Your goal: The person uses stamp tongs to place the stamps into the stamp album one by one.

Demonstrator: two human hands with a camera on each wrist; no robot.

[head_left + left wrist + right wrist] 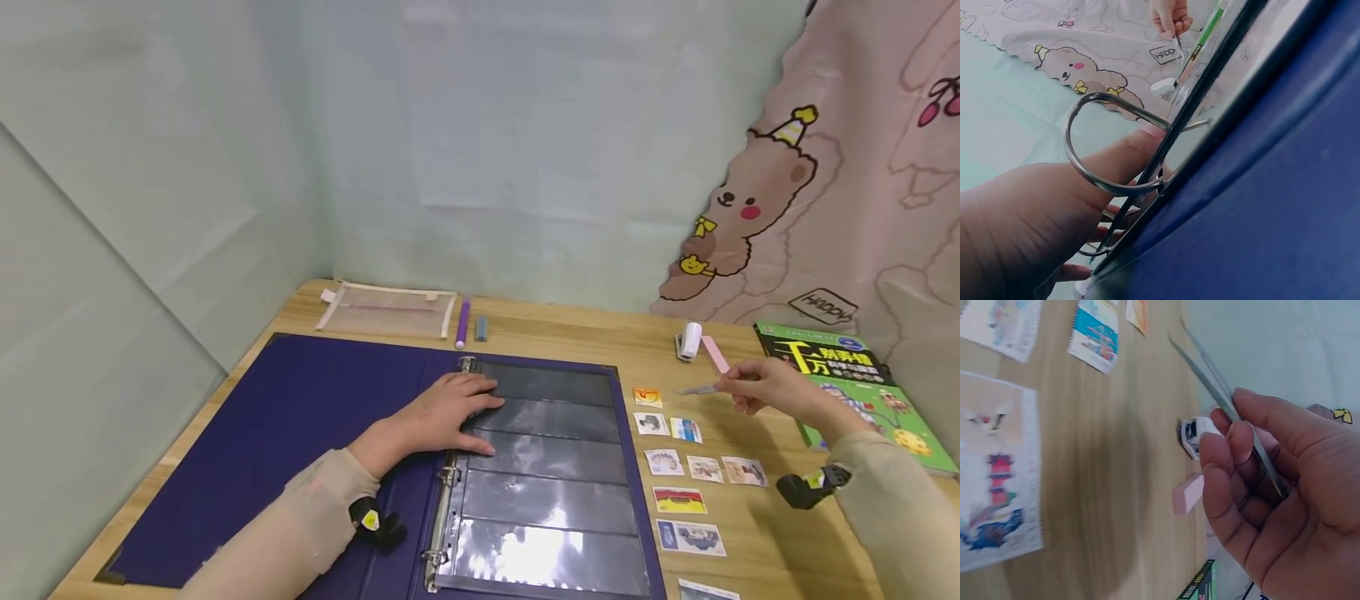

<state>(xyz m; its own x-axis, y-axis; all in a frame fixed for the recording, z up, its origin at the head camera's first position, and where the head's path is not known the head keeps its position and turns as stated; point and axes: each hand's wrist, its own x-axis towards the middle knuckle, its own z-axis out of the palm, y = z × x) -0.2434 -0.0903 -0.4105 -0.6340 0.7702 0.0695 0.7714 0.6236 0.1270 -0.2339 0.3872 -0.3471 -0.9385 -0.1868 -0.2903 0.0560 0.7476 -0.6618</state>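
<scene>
A dark blue ring binder [300, 417] lies spread on the table, with a pocketed stamp page [547, 462] on its right side. My left hand [442, 414] rests on the page's ring-side edge, fingers extended; in the left wrist view the thumb [1125, 153] shows behind a metal ring [1072, 150]. Right of the binder, my right hand [768, 390] pinches a pair of tweezers [1210, 384], whose tips stand apart with nothing between them. Close to those tips is a small orange-yellow stamp [648, 397]. Several other stamps, among them a red-and-yellow one [679, 500], lie in rows below it.
Behind the binder are a mesh zip pouch [390, 312], a purple marker [462, 323] and a small grey-blue block [482, 328]. A white stapler [688, 342], a pink bar [715, 354] and a green book [911, 425] lie at the right. Walls of cloth stand behind.
</scene>
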